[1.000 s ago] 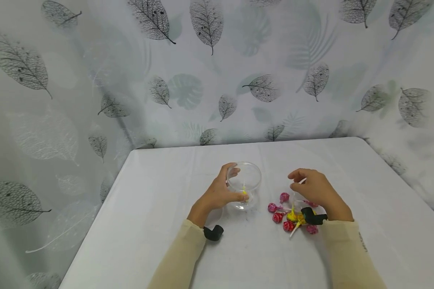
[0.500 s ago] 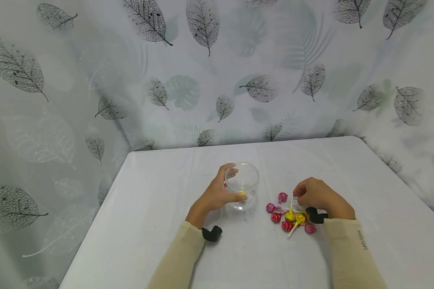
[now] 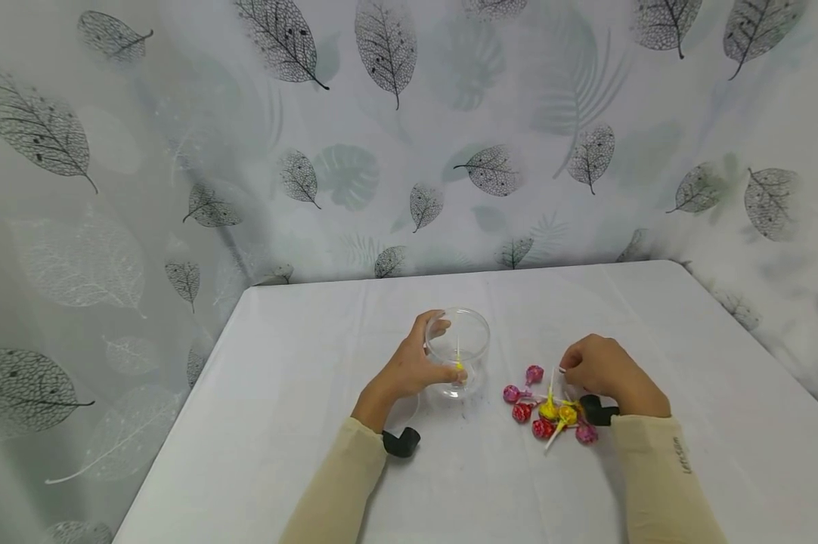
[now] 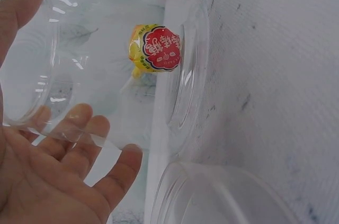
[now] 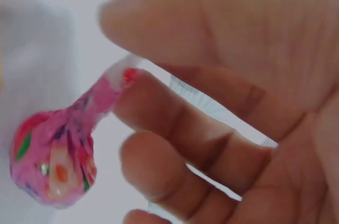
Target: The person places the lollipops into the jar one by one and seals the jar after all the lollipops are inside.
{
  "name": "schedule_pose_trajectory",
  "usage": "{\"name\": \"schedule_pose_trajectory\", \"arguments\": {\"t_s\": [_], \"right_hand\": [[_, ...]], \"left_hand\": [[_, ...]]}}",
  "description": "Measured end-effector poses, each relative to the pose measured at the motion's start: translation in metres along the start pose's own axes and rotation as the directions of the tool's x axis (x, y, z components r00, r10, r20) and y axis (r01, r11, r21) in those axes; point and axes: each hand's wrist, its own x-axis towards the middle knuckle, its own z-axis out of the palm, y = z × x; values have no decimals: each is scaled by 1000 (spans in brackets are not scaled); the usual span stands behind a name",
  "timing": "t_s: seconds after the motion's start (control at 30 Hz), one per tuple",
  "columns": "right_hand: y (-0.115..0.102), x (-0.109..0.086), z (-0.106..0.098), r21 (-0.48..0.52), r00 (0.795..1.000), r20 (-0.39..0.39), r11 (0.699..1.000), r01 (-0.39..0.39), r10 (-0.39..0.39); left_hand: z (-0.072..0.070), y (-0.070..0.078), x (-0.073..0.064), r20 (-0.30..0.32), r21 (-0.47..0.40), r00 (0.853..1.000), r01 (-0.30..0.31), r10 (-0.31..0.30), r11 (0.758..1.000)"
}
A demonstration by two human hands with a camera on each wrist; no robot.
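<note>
My left hand holds a clear jar round its side, fingers behind and thumb in front. Inside the jar is a yellow-wrapped lollipop with a red label, its stick pointing up in the head view. My right hand is low over the right side of a group of lollipops. Between its thumb and index finger it pinches the stick end of a pink-wrapped lollipop, whose wrapped head hangs free of the fingers. Beside that hand lie yellow lollipops and red lollipops.
More pink lollipops lie at the group's left and back. A clear round lid-like piece lies by the left wrist, near the jar's base. Everything rests on a white-covered table, with a leaf-patterned curtain behind it.
My right hand has come down and closed its fingertips on the pink lollipop's stick. The left hand and the jar have stayed in place.
</note>
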Motion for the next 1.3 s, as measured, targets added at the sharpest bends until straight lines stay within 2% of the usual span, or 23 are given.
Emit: {"name": "schedule_pose_trajectory", "arguments": {"t_s": [0.27,0.57,1.07,1.3], "right_hand": [[8,-2,-6,-26,994,-108,1000,14,-17],[9,-3,-7,-38,978,-209,999,23,-31],[9,-5,-8,-19,973,-230,1000,-24,19],[8,-4,-7,14,956,-293,1000,-16,19]], "left_hand": [[1,0,0,-7,-20,1000,0,0,1000],[0,0,-1,-6,-22,1000,-8,8,1000],[0,0,0,1,-25,1000,-14,14,1000],[-1,-1,0,2,-30,1000,-26,26,999]]}}
